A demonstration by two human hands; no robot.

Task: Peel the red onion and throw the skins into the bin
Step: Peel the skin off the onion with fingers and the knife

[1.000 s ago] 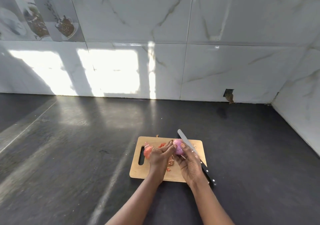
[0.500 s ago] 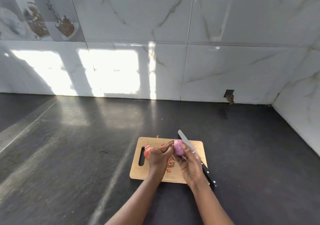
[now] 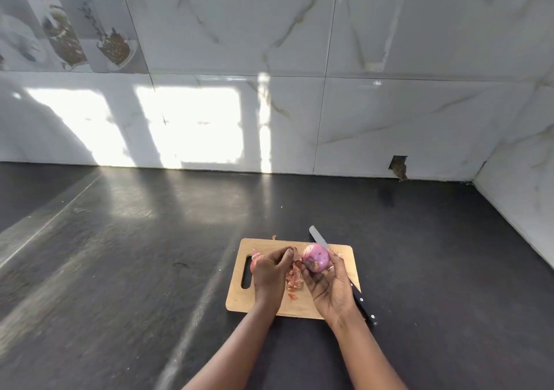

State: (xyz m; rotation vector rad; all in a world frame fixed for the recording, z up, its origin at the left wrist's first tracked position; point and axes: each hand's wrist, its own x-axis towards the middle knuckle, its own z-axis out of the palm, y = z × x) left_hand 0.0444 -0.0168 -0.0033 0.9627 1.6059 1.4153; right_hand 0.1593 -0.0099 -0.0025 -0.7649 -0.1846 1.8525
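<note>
Dark countertop (image 3: 120,254) under marble tiles; right hand (image 3: 329,287) grips onion (image 3: 316,257), left hand (image 3: 269,272) pinches skin (image 3: 295,253).

The right hand (image 3: 331,287) is covering the middle of the knife (image 3: 320,240), leaving only the blade tip and handle end showing. The left hand (image 3: 269,272) is hiding most of a reddish piece (image 3: 254,262), possibly onion skin. Both forearms are running off the lower edge of the frame.

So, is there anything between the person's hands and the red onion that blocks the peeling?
Nothing visible. The right hand holds the round purple-red onion at its fingertips above the wooden cutting board. The left hand is beside it, pinching a thin skin piece.
</note>
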